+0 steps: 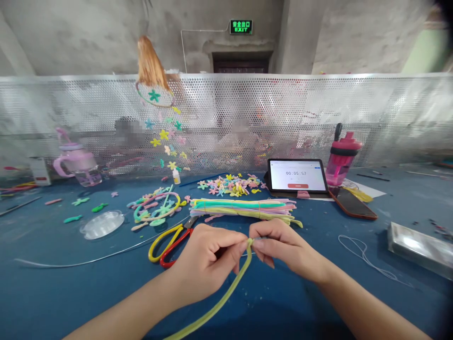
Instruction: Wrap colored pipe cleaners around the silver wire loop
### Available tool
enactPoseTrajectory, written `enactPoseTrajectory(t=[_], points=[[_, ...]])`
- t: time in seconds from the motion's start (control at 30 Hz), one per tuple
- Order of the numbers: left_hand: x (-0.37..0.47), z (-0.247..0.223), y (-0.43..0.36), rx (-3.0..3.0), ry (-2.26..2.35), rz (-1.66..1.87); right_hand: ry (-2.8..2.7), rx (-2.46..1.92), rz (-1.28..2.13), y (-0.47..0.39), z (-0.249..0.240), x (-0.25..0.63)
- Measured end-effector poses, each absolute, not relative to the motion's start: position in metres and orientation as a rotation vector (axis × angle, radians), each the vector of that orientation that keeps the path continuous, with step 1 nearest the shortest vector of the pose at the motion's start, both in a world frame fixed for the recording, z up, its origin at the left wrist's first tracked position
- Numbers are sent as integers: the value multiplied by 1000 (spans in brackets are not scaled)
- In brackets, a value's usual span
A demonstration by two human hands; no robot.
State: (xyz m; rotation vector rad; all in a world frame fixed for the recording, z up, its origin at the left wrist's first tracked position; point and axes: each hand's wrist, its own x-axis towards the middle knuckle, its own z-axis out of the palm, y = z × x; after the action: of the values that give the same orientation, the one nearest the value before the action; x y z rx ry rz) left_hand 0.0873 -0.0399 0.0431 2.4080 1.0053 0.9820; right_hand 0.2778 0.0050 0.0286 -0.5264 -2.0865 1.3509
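A yellow-green pipe cleaner [226, 298] runs from my fingertips down to the bottom edge of the view. My left hand [208, 257] pinches its upper end from the left. From the other side, my right hand [283, 245] pinches the same end, where a small bend shows between the fingertips. Beside my left hand lie scissors [173, 243] with one yellow and one red handle. Just beyond both hands rests a bundle of pipe cleaners [240, 208] in several colours. A thin clear line [95, 257] stretches over the table to the left.
Small flower shapes [230, 184] are heaped behind the bundle. A tablet [297, 177] with a timer, a phone [352, 203] and a pink bottle [341, 158] stand or lie at right. At left are a clear lid [102, 225] and a jug-like cup [78, 163]. A perforated metal screen [212, 104] rises behind.
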Motion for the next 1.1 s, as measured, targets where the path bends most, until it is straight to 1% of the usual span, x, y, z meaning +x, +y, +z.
enactPoseTrajectory(t=[0.33,0.57,0.87,0.97,1.1], points=[[87,42,-39,2393,1038,985,-2166,-490,1232,5,30,277],[89,42,-42,2399,1028,995,-2149,-514,1243,4,29,277],[92,42,-44,2373,1021,991,-2017,-499,1494,6,28,276],[91,45,-43,2314,1043,924,-1998,-498,1526,6,29,277],[82,46,-32,1940,931,703,-1988,-488,1536,5,30,277]])
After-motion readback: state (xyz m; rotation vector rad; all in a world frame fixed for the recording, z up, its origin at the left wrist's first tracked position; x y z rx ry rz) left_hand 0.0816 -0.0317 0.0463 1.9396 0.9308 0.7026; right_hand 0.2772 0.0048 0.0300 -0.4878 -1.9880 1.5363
